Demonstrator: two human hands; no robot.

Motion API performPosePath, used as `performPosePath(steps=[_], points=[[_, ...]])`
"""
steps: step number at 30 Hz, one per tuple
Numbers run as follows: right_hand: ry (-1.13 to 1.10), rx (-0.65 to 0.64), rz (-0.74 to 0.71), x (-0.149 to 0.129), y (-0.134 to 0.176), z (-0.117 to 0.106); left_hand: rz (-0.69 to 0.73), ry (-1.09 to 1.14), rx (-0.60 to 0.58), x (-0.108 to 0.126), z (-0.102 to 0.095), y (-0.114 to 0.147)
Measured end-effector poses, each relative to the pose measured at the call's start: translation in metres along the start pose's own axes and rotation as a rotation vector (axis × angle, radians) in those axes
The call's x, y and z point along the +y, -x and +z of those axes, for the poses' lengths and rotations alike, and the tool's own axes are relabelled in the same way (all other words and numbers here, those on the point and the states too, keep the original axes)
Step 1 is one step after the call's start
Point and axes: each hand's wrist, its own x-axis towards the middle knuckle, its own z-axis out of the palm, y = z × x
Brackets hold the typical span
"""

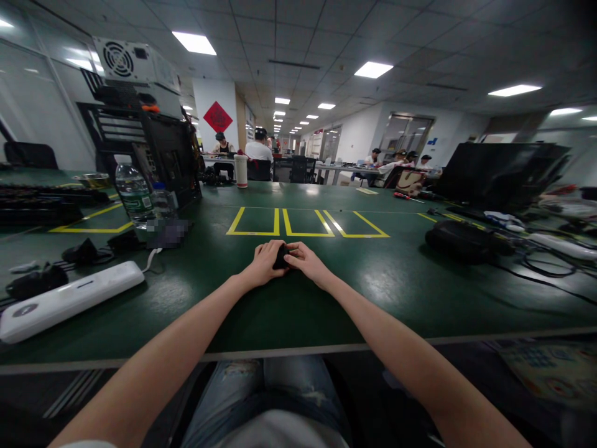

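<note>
Both my hands meet over the green table (289,311), around a small black object (280,256) whose kind I cannot make out. My left hand (267,261) curls over its left side, thumb toward me. From the right, the fingers of my right hand (305,261) press against the same object. Most of it is hidden by my fingers. Just beyond my hands, yellow tape outlines (308,234) mark three box shapes on the tabletop.
At left stand a water bottle (133,193), a white power strip (74,298) and an open computer case (163,149) with a power supply (135,62) on top. A black pouch (461,241), cables and a monitor (499,171) occupy the right. Several people sit farther back.
</note>
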Motion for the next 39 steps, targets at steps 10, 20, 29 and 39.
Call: performPosePath(steps=[10,20,29,39], points=[[-0.057,-0.068,-0.015,-0.012,0.004,-0.002,-0.001,0.005,0.004,-0.001,-0.001,0.001],[-0.052,-0.009,0.02,-0.003,0.002,0.001,0.011,-0.007,0.005,-0.002,0.0,0.0],[-0.032,-0.071,-0.011,-0.006,0.002,-0.002,0.018,-0.02,0.007,-0.005,0.002,0.001],[-0.028,-0.003,-0.006,-0.002,0.001,0.002,0.027,-0.017,0.008,-0.004,0.001,0.001]])
